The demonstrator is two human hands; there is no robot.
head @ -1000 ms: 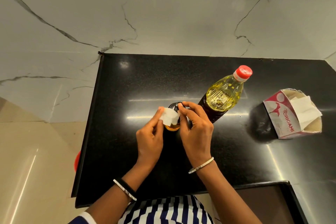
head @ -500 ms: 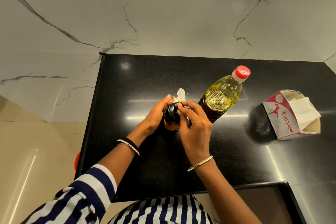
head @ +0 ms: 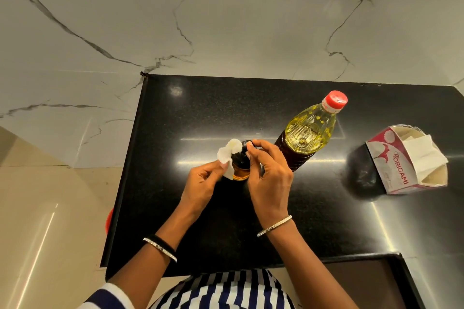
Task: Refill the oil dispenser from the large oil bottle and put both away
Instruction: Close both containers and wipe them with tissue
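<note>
I see L hand [head: 200,180] back at the oil dispenser [head: 240,167] left side, mid-bench [head: 175,208], pinching tissue [head: 227,155] against it; R hand [head: 270,178] still grips its top, prob. the cap; large oil bottle [head: 306,133] unmoved just beside.

On my feed I see an opened red-and-white Origami tissue box [head: 391,170], white tissues [head: 421,152] poking out, sitting at the right on the glossy black counter [head: 200,108] below a grey-veined marble wall [head: 226,20].
</note>
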